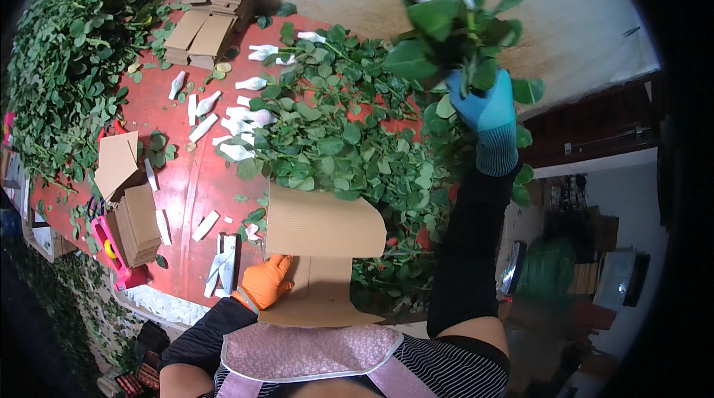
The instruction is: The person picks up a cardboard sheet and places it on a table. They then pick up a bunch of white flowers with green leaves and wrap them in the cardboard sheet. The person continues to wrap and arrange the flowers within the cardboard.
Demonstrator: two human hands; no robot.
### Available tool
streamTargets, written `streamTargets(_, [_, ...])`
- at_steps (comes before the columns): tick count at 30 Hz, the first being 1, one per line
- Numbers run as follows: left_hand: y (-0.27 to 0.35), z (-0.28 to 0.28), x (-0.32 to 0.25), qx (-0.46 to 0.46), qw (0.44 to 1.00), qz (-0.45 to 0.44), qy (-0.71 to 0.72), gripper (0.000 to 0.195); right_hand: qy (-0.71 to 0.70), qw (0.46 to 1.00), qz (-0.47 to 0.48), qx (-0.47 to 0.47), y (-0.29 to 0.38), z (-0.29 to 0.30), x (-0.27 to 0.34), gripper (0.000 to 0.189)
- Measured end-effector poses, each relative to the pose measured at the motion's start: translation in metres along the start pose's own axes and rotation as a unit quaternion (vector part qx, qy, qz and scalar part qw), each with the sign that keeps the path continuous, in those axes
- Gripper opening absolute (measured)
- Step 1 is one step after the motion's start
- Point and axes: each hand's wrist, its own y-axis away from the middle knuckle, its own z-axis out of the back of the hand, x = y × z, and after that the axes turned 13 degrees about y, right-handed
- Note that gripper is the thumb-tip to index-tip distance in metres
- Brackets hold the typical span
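Observation:
My right hand point(486, 99), in a blue glove, is raised at the upper right and gripping the leafy stems of roses point(438, 18). White sleeves cover their buds, partly cut off by the top rim. Below, my left hand point(263, 282), in an orange glove, presses on the left side of a folded corrugated cardboard sheet point(329, 278), thumb and fingers apart. The sheet's far flap point(323, 222) stands up and its near edge reaches my pink flowered apron point(312, 350). Beyond it, many sleeved roses point(329, 141) lie with buds to the left.
On the red table point(184, 175) are cardboard stacks point(209, 35), more cardboard pieces point(136, 225), a pink tape dispenser point(111, 256), a metal stapler-like tool point(223, 264) and loose white sleeves point(203, 127). A large heap of leafy stems point(72, 63) rises at left. A wall point(580, 24) borders the far side.

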Motion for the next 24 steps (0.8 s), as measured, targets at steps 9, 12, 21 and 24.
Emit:
streamTargets(9, [0.002,-0.004,0.005,-0.036,0.998,-0.043,0.000,0.067,0.166,0.886,0.240,0.361,0.069,-0.176,0.035,0.081])
streamTargets(12, [0.002,-0.004,0.006,-0.038,0.998,-0.040,0.009,0.066,0.179,0.873,0.234,0.389,0.078,-0.199,0.043,0.077])
streamTargets(21, [0.001,-0.006,0.005,0.004,1.000,0.009,-0.012,0.068,0.131,0.957,0.169,0.199,-0.049,-0.170,0.017,0.051])
streamTargets(24, [0.002,-0.005,0.004,0.000,1.000,-0.005,-0.013,0.071,0.189,0.931,0.132,0.282,-0.078,-0.235,0.002,0.053])
